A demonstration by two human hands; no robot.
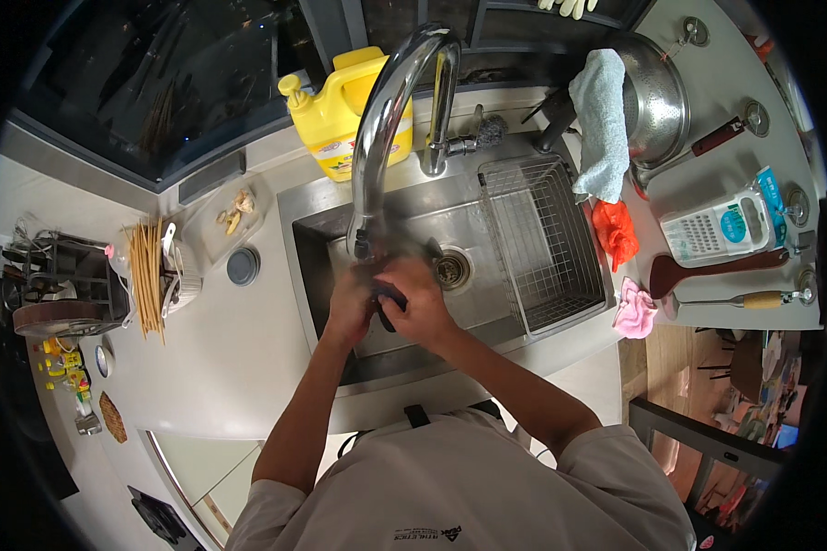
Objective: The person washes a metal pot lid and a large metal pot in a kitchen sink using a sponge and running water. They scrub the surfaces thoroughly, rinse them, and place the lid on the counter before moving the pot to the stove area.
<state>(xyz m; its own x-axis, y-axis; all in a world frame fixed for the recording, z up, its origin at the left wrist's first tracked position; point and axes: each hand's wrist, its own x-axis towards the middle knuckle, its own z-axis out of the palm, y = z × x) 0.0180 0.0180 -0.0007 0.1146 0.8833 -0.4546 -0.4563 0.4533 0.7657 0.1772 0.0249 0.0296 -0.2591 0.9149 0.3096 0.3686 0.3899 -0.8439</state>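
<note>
Both my hands are close together over the stainless steel sink (pixel 475 227), beneath the outlet of the chrome gooseneck faucet (pixel 372 144). My right hand (pixel 417 299) grips a dark-handled object (pixel 390 302), its thumb lying along the handle. Against the same object from the other side is my left hand (pixel 350 303), fingers curled inward. Blur hides the far end of the object and the left fingertips, so its kind is unclear. The drain (pixel 452 268) shows just right of my hands.
A wire basket (pixel 539 241) occupies the sink's right side. A yellow jug (pixel 351 110) stands behind the faucet. Chopsticks (pixel 146 275), a grey round lid (pixel 242 266) and a clear tray (pixel 210 227) lie left. A grater (pixel 717 227), colander (pixel 655 103) and cloth (pixel 601 124) are right.
</note>
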